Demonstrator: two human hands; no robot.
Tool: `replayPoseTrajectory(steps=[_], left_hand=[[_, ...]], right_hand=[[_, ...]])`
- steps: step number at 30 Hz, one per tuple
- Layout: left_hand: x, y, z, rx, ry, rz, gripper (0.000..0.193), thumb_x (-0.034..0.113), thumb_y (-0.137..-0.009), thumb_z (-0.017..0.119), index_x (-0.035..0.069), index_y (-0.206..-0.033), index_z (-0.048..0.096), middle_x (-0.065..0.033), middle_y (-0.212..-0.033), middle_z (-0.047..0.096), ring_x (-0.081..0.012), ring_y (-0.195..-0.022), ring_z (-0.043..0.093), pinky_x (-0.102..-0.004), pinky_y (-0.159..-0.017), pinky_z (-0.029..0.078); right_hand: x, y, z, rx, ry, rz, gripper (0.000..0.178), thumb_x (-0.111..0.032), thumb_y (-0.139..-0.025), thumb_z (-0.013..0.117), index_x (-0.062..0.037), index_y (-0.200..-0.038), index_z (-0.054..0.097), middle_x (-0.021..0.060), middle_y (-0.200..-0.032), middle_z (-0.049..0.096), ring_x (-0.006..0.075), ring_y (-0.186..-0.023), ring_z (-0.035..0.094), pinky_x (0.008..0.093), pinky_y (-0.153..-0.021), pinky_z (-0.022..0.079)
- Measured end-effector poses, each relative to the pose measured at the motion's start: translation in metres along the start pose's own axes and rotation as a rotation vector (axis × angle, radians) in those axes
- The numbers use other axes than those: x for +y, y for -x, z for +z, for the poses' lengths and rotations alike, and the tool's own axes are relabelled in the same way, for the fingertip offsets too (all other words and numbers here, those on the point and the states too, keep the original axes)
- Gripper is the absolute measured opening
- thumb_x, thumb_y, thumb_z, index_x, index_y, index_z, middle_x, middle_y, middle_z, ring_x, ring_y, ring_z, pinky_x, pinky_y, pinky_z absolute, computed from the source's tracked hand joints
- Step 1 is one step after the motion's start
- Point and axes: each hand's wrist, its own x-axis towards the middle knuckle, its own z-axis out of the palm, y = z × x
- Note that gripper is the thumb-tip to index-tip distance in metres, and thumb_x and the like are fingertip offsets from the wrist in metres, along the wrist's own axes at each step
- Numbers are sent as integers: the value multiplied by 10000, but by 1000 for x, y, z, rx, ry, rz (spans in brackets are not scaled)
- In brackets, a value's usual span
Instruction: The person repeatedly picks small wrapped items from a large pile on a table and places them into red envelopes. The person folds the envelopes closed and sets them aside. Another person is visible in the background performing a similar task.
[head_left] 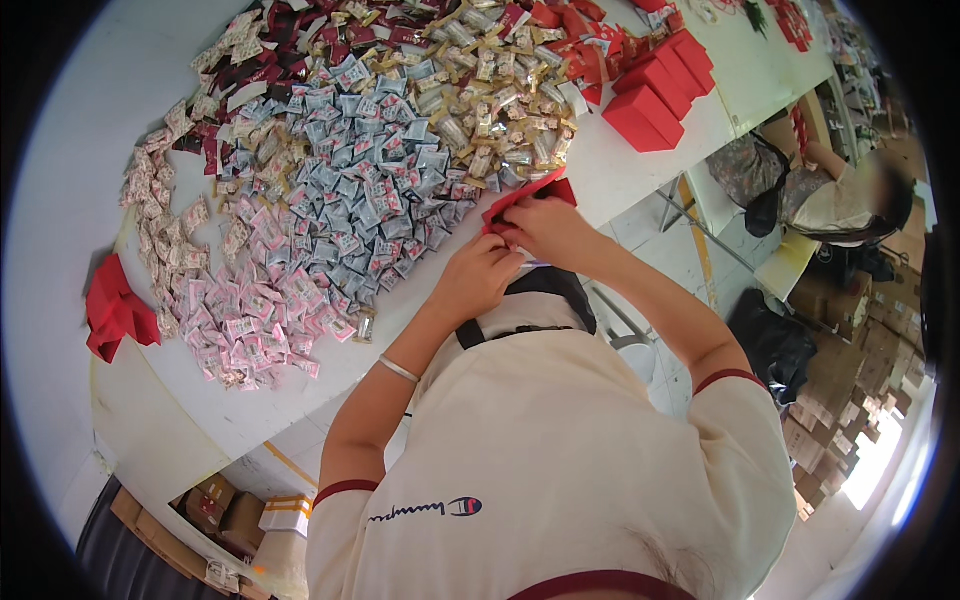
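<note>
At the near edge of the table, in front of my body, a small red gift box [562, 190] with a raised flap is between my two hands. My right hand [548, 232] is closed on it, with fingertips bent over its opening. My left hand [478, 272] pinches at the box's lower left side, its fingertips close to those of the right hand. What lies inside the box is hidden by my fingers. Just beyond the hands spreads a heap of small wrapped sweets: blue-grey packets [350, 160], pink packets [255, 325] and clear gold-ended ones [515, 110].
Several closed red boxes [643, 118] stand in a row at the right. Another red box [118, 310] sits at the far left. Dark red packets [255, 75] lie at the back. A seated person [835, 190] works at the right, near stacked cartons [860, 350].
</note>
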Motion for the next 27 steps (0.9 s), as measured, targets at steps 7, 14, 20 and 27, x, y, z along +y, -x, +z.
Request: replayPoseTrajectory(steps=[7,14,20,27], left_hand=[[1,1,3,40,44,-58,156,103,-723,621,59,-872,597,-85,-811,569,-250,-790,544,-335,-672,459],[-3,-4,2,106,342,-424,226,149,-755,623,47,-952,580,-98,-945,576,-265,-876,543,-352,-756,433],[0,-10,2,407,67,-247,660,238,-696,699,57,-1236,366,-193,-1310,329,-357,-1198,331,-427,-986,259],[-13,-9,25,297,557,-559,662,98,-670,655,24,-1254,352,-180,-1215,455,-318,-1147,421,-353,-969,323]], right_hand=[[30,-22,46,-131,60,90,200,-174,-770,565,-65,-928,619,148,-858,618,289,-762,605,369,-668,487],[18,33,-27,18,-684,2,223,-88,-797,524,-34,-1000,598,158,-907,602,280,-847,572,340,-767,451],[26,51,-19,187,-296,68,225,4,-750,543,-13,-970,586,147,-879,602,329,-850,559,389,-754,450],[15,30,-21,489,237,-461,276,-14,-654,576,-14,-930,586,111,-848,557,266,-943,548,348,-769,469]])
